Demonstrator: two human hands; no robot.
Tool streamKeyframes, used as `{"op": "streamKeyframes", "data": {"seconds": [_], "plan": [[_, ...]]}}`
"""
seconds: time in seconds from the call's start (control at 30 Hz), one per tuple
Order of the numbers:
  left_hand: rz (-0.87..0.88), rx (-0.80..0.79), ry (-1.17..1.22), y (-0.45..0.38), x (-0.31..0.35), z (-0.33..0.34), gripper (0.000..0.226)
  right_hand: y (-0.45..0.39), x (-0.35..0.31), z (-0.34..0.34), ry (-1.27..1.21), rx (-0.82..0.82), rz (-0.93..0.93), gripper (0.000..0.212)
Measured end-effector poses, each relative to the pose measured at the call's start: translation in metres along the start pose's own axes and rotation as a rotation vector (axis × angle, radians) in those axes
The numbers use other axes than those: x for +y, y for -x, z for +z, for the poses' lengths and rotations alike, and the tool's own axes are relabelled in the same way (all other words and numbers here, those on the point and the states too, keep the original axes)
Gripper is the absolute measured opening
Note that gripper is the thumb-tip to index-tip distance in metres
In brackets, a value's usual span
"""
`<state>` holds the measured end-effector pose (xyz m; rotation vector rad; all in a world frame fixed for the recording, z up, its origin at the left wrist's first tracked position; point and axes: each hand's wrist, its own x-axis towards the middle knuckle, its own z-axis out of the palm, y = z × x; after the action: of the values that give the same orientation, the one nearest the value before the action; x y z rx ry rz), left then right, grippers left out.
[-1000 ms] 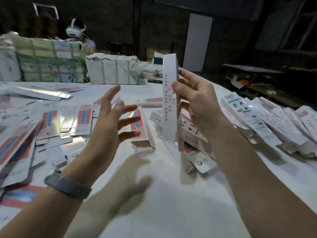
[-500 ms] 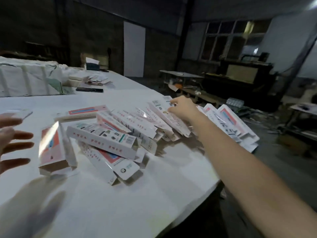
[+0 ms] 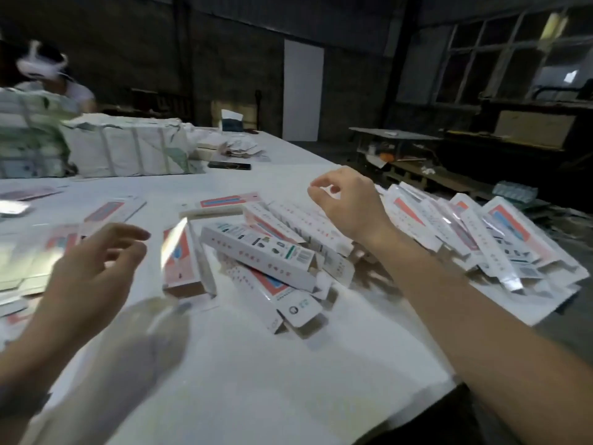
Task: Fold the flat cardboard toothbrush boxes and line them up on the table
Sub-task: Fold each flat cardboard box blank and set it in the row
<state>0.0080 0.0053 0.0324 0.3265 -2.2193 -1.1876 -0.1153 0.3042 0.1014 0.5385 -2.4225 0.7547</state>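
Both hands hang above the white table and hold nothing. Raised over the far side of the box pile, the right hand has its fingers loosely curled downward, thumb and forefinger close together with only air between them, and it touches no carton. Nearer the camera, the left hand is blurred, its fingers spread and relaxed, hovering over the table's left part just beside a folded toothbrush box that lies on its own with its glossy red-and-blue face catching the light. Right of that box, a heap of folded toothbrush boxes sprawls across the middle of the table, white cartons with red print and barcodes crossing one another at loose angles, several with end flaps standing open. Beyond the right forearm a second spread of folded boxes reaches the table's right edge, overlapping like fallen tiles. Flat unfolded box blanks lie scattered over the left side of the table, some partly hidden behind the left hand. Farther back on the table sit strapped white bundles and, to their left, a taller wrapped stack, with a dark phone-like slab lying near them. Behind the bundles, at the far left, another person wears a white headset. A pale door panel stands against the dark back wall, and windows show at upper right.
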Motion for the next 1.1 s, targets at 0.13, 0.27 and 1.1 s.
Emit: {"op": "streamKeyframes", "data": {"seconds": [0.13, 0.27, 1.1], "plan": [[0.059, 0.021, -0.411, 0.004, -0.008, -0.022, 0.025, 0.033, -0.089, 0.037, -0.214, -0.25, -0.224, 0.017], [-0.209, -0.063, -0.831, -0.007, -0.035, -0.044, 0.054, 0.052, -0.157, 0.071, -0.322, -0.423, -0.357, 0.017], [-0.123, -0.079, -1.029, -0.012, -0.033, -0.038, 0.026, 0.054, -0.158, 0.142, -0.502, -0.375, -0.168, 0.014]]}}
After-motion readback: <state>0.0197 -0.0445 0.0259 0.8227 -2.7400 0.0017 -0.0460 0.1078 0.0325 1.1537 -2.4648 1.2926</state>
